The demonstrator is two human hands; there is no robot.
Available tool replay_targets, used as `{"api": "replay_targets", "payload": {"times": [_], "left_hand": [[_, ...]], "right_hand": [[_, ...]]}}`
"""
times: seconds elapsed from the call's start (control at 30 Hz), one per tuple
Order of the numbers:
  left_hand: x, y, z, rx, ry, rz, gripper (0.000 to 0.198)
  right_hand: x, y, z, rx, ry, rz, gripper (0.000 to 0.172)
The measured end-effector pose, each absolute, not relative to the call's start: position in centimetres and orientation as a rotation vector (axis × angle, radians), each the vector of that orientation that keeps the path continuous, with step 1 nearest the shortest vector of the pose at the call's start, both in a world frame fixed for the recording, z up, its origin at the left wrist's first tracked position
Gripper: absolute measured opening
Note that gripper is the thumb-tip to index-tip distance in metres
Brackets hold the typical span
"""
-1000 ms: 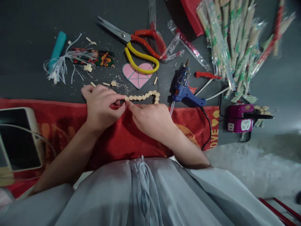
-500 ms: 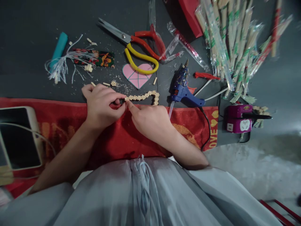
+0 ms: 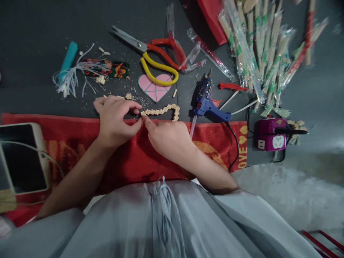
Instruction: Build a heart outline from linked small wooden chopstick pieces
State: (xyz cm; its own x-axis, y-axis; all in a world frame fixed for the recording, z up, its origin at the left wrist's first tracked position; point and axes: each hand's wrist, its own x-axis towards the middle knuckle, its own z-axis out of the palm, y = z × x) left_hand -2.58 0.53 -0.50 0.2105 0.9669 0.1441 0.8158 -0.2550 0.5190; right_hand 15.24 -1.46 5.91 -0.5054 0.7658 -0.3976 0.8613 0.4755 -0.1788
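Note:
A bent strip of small cream wooden pieces (image 3: 162, 111) lies on the dark table at the edge of a red cloth (image 3: 134, 157). My left hand (image 3: 114, 120) pinches the strip's left end between thumb and fingers. My right hand (image 3: 168, 138) rests on the red cloth, its curled fingers pressing the same end from the right. A blue glue gun (image 3: 206, 102) lies just right of the strip. A pink paper heart (image 3: 153, 87) sits just beyond it.
Scissors with red and yellow handles (image 3: 157, 59), a teal tube (image 3: 67, 59), white threads (image 3: 72, 75) and wood crumbs lie farther back. Wrapped chopsticks (image 3: 258, 46) are piled at the right. A phone (image 3: 20, 157) lies at the left. A purple power strip (image 3: 270, 139) sits at the right.
Both hands stay at the strip's left end; the fingers shifted only slightly. The whole view has drifted a little left.

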Motion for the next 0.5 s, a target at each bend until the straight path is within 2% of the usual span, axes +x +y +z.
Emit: {"api": "replay_targets", "payload": {"times": [0.17,0.5], "left_hand": [[-2.68,0.57,-0.93,2.172,1.645,0.714,0.019],[-2.89,0.78,-1.29,2.216,1.627,0.65,0.022]], "right_hand": [[15.19,-1.58,5.51,1.401,2.492,-0.505,0.057],[15.29,-1.67,5.5,1.409,2.511,-0.495,0.056]]}}
